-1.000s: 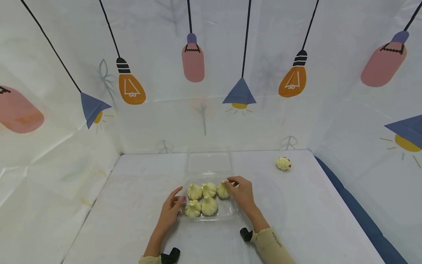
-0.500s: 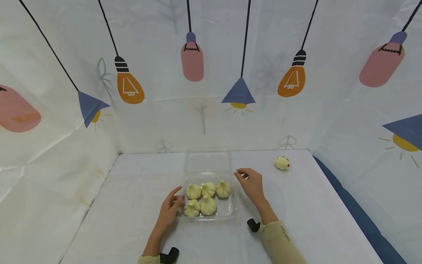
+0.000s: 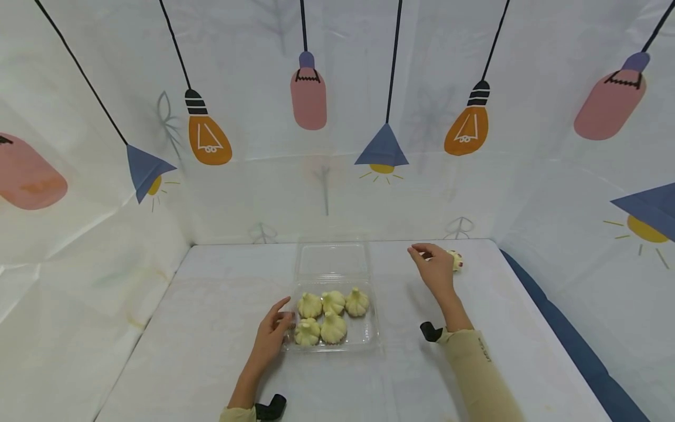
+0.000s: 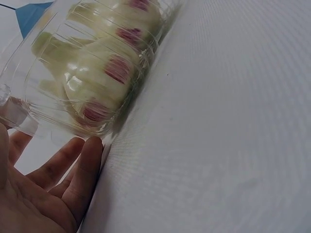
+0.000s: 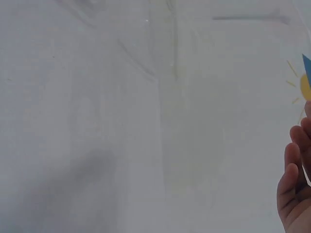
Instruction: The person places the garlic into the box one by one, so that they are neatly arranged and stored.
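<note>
From far away, I see the person's left hand [image 3: 271, 334] first, its fingers loose and spread by the left side of a clear plastic box [image 3: 364, 336]. The box sits on the white table [image 3: 184, 351], with its clear lid [image 3: 333, 261] tipped back. Five round, pale yellow-green garlic bulbs [image 3: 334, 329] sit inside, three behind and two in front. Then comes the right hand [image 3: 436, 272], fingers softly bent, holding nothing. Just beside it, partly hidden, is one pale bulb with red spots [image 3: 457, 261].

Arranged on a white worktop [image 3: 211, 310], with an open clear container [image 3: 364, 336] centrally and one garlic bulb [image 3: 457, 261] at far right.
</note>
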`<move>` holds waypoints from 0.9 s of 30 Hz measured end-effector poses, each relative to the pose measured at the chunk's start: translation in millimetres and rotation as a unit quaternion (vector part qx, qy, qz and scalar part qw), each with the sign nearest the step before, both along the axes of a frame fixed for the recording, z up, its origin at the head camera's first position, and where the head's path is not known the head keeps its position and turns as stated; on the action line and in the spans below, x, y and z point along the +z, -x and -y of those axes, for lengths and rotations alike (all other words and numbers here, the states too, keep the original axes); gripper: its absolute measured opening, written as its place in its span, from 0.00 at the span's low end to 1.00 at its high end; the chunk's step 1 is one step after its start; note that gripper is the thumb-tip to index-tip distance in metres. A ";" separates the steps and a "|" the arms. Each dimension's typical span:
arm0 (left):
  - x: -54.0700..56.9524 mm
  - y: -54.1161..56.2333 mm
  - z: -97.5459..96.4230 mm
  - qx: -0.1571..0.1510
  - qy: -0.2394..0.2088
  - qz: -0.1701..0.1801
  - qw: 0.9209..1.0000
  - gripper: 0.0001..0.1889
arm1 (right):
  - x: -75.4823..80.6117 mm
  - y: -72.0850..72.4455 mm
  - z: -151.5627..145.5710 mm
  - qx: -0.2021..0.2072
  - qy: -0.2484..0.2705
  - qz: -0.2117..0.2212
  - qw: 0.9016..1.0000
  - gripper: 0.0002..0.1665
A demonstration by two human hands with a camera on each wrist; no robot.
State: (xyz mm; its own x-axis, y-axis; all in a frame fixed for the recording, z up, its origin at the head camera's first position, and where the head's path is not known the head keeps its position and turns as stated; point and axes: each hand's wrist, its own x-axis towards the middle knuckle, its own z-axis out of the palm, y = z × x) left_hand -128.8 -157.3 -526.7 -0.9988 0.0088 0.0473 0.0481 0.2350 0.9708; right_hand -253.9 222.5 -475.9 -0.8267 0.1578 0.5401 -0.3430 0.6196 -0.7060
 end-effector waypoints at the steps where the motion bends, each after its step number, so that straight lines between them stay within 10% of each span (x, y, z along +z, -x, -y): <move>1: -0.3 0.0 0.0 0.000 0.000 -0.001 1.000 0.24 | 3.3 1.0 -4.1 -0.006 0.007 0.009 1.000 0.12; 27: -3.6 1.6 1.6 -0.004 0.008 -0.009 1.000 0.23 | 15.2 43.7 -94.4 -0.091 0.011 0.133 0.987 0.22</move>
